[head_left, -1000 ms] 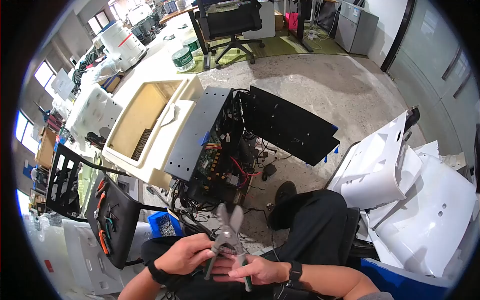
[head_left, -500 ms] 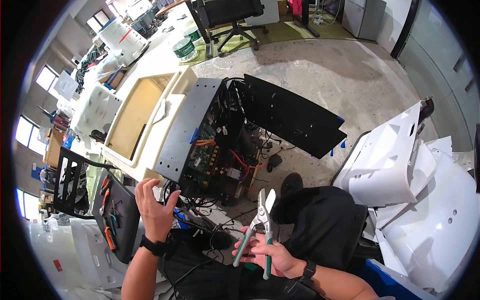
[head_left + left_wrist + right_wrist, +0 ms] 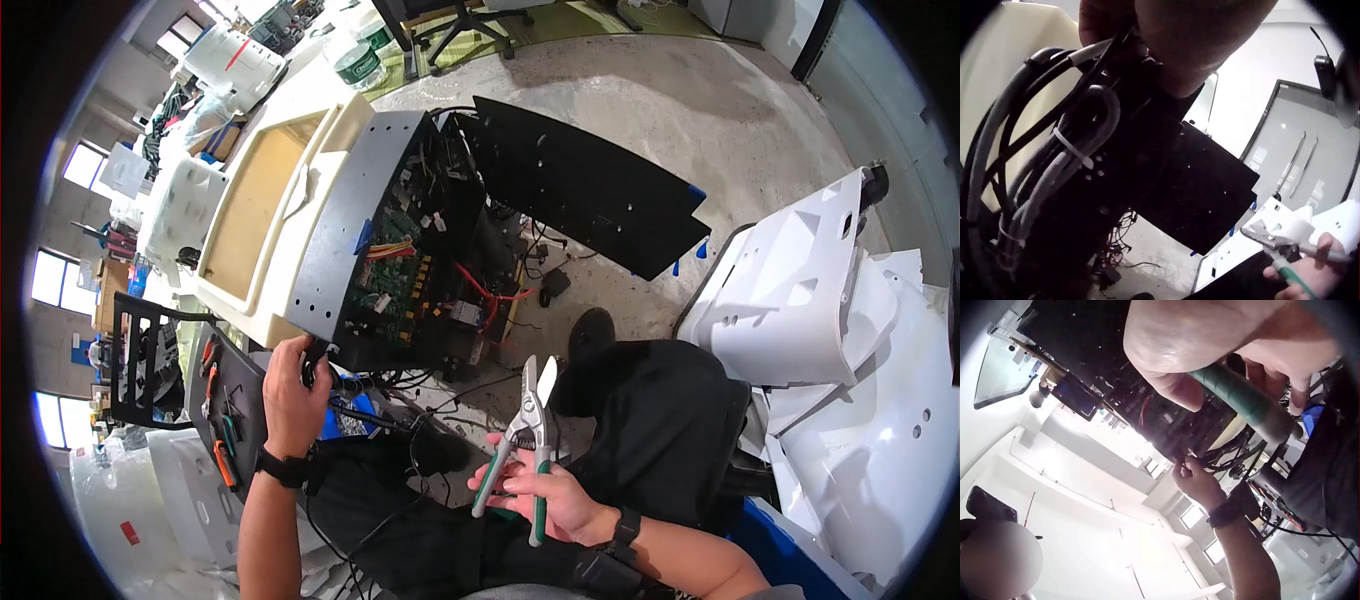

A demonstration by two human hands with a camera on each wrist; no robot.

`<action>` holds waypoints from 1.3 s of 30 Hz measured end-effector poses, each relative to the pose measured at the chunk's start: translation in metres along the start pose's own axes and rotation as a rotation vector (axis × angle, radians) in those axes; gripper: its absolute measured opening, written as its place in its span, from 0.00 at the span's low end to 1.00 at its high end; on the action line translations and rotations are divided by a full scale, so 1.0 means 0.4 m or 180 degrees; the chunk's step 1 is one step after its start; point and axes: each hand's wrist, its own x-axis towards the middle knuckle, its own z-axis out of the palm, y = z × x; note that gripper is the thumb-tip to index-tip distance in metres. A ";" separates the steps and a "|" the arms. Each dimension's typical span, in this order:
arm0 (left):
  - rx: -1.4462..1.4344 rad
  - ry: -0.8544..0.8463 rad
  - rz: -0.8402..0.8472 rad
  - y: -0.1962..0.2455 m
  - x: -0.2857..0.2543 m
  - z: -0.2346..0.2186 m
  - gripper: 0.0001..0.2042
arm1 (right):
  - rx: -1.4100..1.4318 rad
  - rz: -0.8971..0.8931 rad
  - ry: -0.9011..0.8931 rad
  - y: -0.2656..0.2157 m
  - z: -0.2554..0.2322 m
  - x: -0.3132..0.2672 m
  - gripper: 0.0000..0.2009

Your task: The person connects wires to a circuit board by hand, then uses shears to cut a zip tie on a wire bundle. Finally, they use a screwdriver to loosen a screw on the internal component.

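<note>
Left hand (image 3: 292,402) is grasping cables (image 3: 1052,174), right hand (image 3: 560,497) tin snips (image 3: 526,434).
Head: cables are hanging at metal casing (image 3: 345,238); parted blades (image 3: 546,378) are best staying clear. Left wrist: zip tie (image 3: 1072,147) is binding them. Right wrist: thumb (image 3: 1177,390) is steadying green handle (image 3: 1230,399).

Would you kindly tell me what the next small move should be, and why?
Perhaps bring the snips in the right hand toward the white tie round the grey cables: the snips' blades stand open, the tie looks fastened, and the left hand is by the cables.
</note>
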 end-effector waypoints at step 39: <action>-0.2012 -0.0527 -0.0945 -0.176 -0.058 0.017 0.19 | -0.1544 0.0044 0.0525 0.046 0.117 0.049 0.30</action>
